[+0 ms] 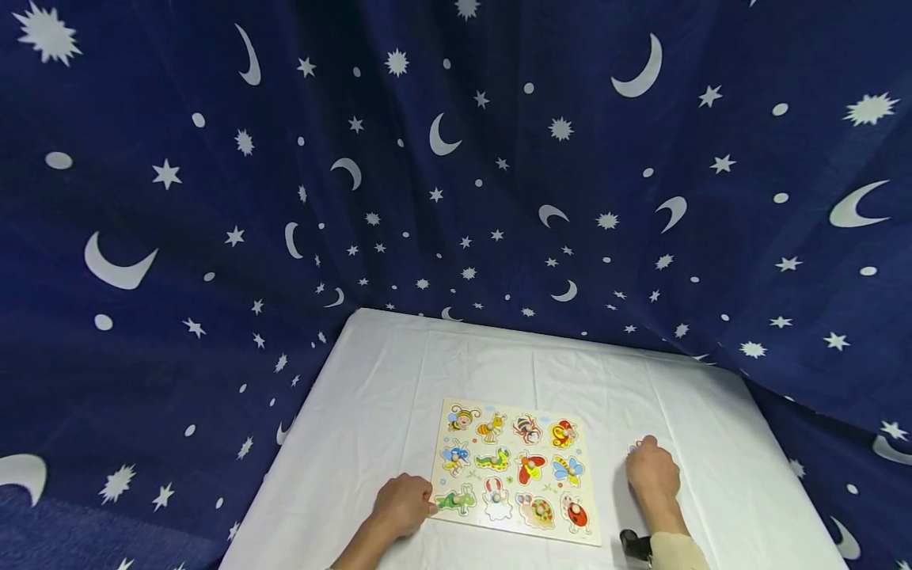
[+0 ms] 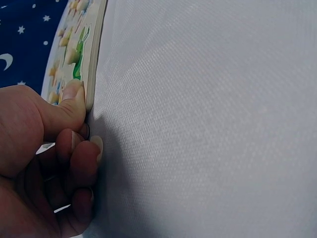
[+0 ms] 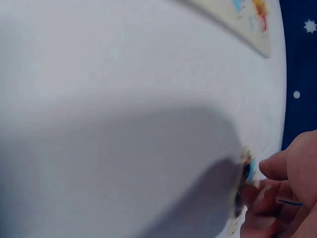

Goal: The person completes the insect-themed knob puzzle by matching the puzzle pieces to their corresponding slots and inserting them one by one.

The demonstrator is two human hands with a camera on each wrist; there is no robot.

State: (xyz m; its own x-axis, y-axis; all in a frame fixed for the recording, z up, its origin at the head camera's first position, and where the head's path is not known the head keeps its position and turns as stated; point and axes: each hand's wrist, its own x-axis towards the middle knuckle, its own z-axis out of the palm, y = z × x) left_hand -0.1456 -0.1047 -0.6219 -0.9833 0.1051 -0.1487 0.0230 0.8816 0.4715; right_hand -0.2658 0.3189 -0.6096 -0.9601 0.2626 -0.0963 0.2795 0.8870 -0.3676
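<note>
A wooden peg puzzle board with several colourful insect pieces lies on the white cloth. My left hand pinches its near left corner; in the left wrist view, the thumb presses on the top face and the other fingers curl below the edge. Off the board's right side, my right hand holds a small puzzle piece by its fingertips, close to the cloth. That piece is blurred in the right wrist view, and the hand hides most of it in the head view.
The table under the white cloth extends around the board. A dark blue curtain with moons and stars surrounds the table at the back and sides. A black strap device sits at my right wrist by a pale sleeve.
</note>
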